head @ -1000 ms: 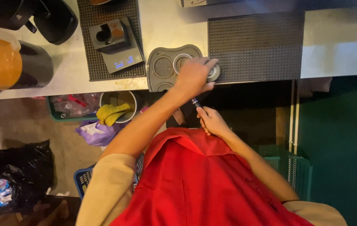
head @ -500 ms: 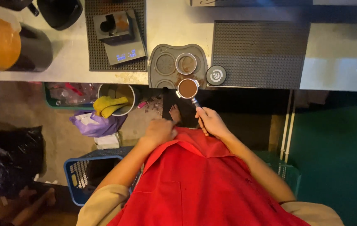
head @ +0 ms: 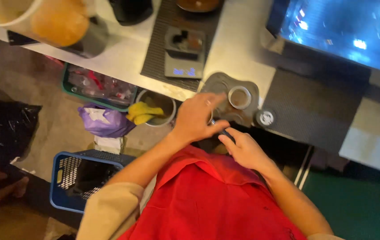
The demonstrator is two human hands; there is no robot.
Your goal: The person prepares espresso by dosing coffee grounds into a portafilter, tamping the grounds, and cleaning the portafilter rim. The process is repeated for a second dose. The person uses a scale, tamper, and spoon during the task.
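Note:
My right hand [head: 245, 150] is closed around the dark handle of a portafilter [head: 226, 133], held level just in front of the counter edge. My left hand [head: 195, 118] lies flat over the portafilter's basket and hides it; its fingers stretch toward the grey tamping mat [head: 219, 82]. A metal ring [head: 239, 97] sits on that mat. A small round puck-shaped tool [head: 266, 118] rests on the counter to its right. I wear a red apron [head: 216, 200].
A grey scale with a cup [head: 183, 66] stands on a black mat. An orange-filled container [head: 61, 22] is far left and a lit screen [head: 345, 26] top right. Below the counter are a green bin [head: 96, 86], a bucket with yellow cloth [head: 152, 111] and a blue basket [head: 76, 178].
My left hand left the round tool on the counter, dropped to my waist, then rose onto the portafilter basket. My view swung and moved closer. The right hand kept the handle.

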